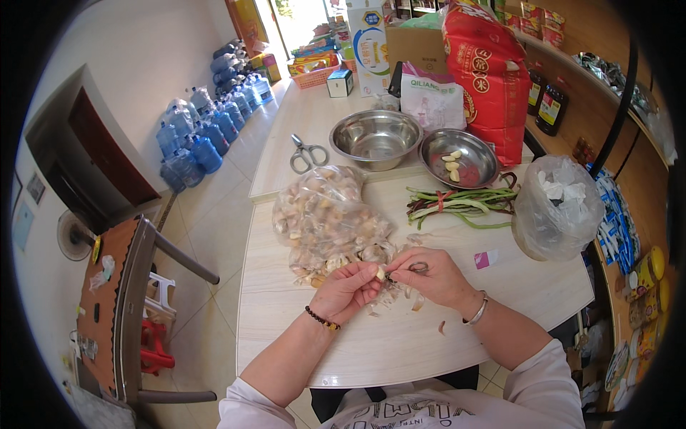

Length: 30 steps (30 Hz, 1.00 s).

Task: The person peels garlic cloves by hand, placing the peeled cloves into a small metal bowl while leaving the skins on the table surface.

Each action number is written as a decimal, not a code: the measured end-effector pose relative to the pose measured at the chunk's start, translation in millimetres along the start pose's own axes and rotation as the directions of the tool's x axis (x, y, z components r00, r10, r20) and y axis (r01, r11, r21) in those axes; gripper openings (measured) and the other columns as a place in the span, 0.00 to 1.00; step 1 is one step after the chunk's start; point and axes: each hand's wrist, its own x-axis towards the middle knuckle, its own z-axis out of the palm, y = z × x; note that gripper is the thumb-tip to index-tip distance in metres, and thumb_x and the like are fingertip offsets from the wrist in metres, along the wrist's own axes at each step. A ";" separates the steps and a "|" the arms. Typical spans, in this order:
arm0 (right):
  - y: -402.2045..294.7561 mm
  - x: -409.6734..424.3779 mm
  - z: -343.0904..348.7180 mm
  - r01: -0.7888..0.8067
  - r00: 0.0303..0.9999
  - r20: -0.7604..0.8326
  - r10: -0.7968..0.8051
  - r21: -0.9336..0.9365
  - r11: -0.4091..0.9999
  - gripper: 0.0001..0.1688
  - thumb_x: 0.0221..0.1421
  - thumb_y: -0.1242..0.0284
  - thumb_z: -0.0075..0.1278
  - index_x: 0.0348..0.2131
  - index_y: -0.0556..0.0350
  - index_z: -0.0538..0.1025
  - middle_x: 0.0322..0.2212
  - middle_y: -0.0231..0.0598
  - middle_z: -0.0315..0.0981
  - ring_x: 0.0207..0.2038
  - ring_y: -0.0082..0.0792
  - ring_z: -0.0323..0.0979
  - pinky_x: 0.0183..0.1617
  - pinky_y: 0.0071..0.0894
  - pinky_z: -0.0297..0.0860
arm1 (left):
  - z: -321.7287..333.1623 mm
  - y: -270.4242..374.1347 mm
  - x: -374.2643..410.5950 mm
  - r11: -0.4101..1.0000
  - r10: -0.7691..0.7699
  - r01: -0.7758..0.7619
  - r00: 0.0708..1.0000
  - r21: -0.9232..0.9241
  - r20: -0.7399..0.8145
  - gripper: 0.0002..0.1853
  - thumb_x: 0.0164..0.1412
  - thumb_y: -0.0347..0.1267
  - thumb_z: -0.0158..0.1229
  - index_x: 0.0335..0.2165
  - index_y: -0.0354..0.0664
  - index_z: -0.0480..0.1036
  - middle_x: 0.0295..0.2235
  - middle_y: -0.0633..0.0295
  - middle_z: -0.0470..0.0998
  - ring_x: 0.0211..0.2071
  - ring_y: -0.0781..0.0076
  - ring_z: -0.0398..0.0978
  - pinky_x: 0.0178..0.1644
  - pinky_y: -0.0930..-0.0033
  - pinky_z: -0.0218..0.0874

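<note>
My left hand [348, 292] pinches a pale garlic clove [381, 273] between thumb and fingers. In my right hand [431, 276] is a small metal tool with a ring handle [418, 266], perhaps small scissors; its tip is at the clove and its blades are mostly hidden. Loose garlic skins [394, 300] lie under both hands. Beyond my left hand, a clear plastic bag of garlic [332, 214] rests on the table, with a garlic bulb [373, 254] at its near edge. Several peeled cloves [453, 165] lie in the smaller steel bowl [482, 155].
A larger steel bowl [375, 140] and scissors [308, 155] stand behind the garlic bag. Tied long beans [461, 206] lie right of it, beside a bag-lined container [557, 214]. A red rice sack [490, 86] stands behind the smaller bowl. A pink-and-white scrap [485, 259] lies at right.
</note>
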 end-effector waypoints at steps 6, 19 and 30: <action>-5.9 1.6 0.7 -0.062 0.991 -0.122 0.051 -0.088 0.994 0.06 0.48 0.77 0.51 0.27 0.66 0.75 0.27 0.37 0.73 0.27 0.20 0.69 0.30 0.18 0.66 | -1.6 -1.0 0.4 1.000 -0.011 0.011 1.000 0.024 0.020 0.08 0.55 0.29 0.54 0.34 0.36 0.72 0.25 0.63 0.75 0.24 0.80 0.72 0.29 0.82 0.65; 15.8 5.9 -9.8 -0.135 0.953 -0.251 0.170 0.150 0.979 0.07 0.49 0.77 0.51 0.30 0.64 0.75 0.18 0.25 0.69 0.23 0.12 0.63 0.27 0.13 0.60 | -5.0 -1.7 2.1 0.998 0.065 -0.061 0.987 -0.030 0.150 0.16 0.58 0.26 0.48 0.46 0.36 0.65 0.37 0.58 0.74 0.35 0.72 0.73 0.39 0.75 0.67; 7.4 0.7 -2.0 -0.117 0.993 -0.013 0.120 0.132 0.984 0.07 0.50 0.77 0.50 0.31 0.64 0.75 0.22 0.29 0.73 0.26 0.12 0.66 0.31 0.13 0.63 | -5.7 -0.1 2.6 0.999 0.033 -0.032 0.995 -0.011 0.091 0.14 0.58 0.25 0.48 0.44 0.33 0.67 0.37 0.53 0.74 0.36 0.68 0.74 0.41 0.72 0.69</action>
